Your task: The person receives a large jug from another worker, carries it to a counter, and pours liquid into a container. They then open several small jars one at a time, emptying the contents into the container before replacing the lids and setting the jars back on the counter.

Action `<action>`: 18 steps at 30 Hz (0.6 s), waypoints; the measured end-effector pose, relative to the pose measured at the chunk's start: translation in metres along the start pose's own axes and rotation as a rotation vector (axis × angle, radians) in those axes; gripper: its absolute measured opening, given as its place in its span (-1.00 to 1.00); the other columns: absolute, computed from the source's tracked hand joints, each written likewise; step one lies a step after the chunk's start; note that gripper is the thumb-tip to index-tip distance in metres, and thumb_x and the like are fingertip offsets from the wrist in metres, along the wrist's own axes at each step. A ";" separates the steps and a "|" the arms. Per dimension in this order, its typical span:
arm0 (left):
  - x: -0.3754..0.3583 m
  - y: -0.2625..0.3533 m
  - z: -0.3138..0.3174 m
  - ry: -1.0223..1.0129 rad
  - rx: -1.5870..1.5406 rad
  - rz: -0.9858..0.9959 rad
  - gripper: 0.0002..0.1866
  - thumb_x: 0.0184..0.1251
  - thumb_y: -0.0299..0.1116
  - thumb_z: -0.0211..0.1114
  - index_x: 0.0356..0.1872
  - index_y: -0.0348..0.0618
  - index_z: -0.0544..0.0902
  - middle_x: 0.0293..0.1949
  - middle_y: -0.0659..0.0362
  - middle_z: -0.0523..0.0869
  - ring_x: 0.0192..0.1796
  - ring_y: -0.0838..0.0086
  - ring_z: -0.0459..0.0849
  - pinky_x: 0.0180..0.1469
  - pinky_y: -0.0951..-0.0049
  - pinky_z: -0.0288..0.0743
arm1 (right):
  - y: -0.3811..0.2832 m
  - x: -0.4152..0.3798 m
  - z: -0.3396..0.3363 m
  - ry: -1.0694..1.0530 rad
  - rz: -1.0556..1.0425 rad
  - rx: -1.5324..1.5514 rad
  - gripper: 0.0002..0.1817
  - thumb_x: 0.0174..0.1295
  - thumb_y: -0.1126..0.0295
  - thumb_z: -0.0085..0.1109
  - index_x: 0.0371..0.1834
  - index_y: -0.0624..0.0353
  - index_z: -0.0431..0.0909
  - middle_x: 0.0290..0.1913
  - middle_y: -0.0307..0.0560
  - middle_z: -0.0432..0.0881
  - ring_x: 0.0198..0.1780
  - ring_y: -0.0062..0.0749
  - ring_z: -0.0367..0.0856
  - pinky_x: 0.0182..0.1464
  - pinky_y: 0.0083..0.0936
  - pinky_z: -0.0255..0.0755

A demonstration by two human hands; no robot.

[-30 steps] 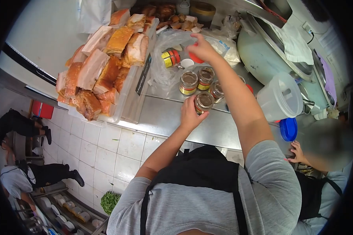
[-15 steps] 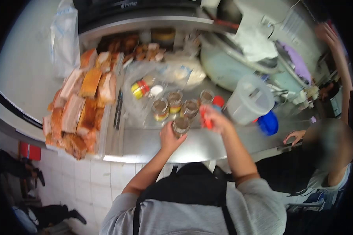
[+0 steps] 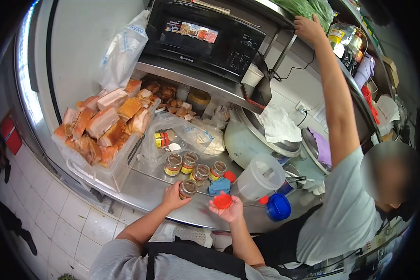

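Observation:
My left hand (image 3: 171, 198) is wrapped round a small glass jar (image 3: 188, 188) with brown contents and no lid, near the counter's front edge. My right hand (image 3: 232, 213), palm up, holds a red jar lid (image 3: 222, 201) in its fingers. Just beyond the held jar stand several similar open jars with labels, among them one jar (image 3: 173, 164) at the left and another jar (image 3: 217, 170) at the right. A crumpled blue cloth (image 3: 219, 186) lies beside my right hand. Past it is another red lid (image 3: 229, 176). A red-and-yellow jar (image 3: 161, 139) rests on a clear plastic bag (image 3: 149, 156).
At left, a clear tub (image 3: 95, 176) is heaped with roasted pork slabs (image 3: 102, 120). A translucent pitcher (image 3: 260, 178), a blue lid (image 3: 278, 207) and large lidded pots (image 3: 247, 140) stand right. A microwave (image 3: 205, 39) sits above. A co-worker's arm (image 3: 336, 88) reaches to greens (image 3: 308, 8).
My view has swung, bringing the microwave and shelf into sight. My right hand has turned palm up with the red lid. The left hand still holds its jar. The co-worker's arm remains raised.

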State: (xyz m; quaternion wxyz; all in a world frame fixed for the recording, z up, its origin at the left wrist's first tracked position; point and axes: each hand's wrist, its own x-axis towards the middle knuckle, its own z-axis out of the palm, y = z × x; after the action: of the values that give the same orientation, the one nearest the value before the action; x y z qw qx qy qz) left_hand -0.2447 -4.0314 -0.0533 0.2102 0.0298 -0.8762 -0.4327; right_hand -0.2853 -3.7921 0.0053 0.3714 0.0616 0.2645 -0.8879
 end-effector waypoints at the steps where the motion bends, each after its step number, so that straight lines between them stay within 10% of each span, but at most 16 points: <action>1: -0.006 0.001 0.001 0.005 0.011 -0.011 -0.20 -0.33 -0.12 0.40 0.03 -0.21 0.27 -0.10 0.00 0.51 -0.02 0.15 0.47 0.03 0.19 0.25 | 0.003 -0.006 0.004 0.027 -0.020 -0.034 -0.59 0.03 0.09 -0.12 -0.14 0.10 0.44 -0.09 0.19 0.46 -0.03 0.27 0.39 -0.02 0.15 0.25; 18: -0.026 0.008 -0.002 0.020 0.030 0.003 -0.21 -0.30 -0.09 0.40 0.03 -0.18 0.27 -0.11 -0.03 0.50 -0.02 0.14 0.46 0.04 0.18 0.25 | 0.037 -0.083 -0.002 0.008 -0.056 -0.050 -0.59 0.21 0.05 -0.26 -0.12 0.12 0.38 -0.14 0.14 0.49 -0.13 0.10 0.49 -0.18 -0.10 0.44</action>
State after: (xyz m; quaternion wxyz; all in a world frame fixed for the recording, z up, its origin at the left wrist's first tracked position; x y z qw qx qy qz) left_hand -0.2194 -4.0222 -0.0548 0.2193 0.0358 -0.8804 -0.4191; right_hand -0.2007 -3.7603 0.0132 0.3467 0.0483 0.2895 -0.8909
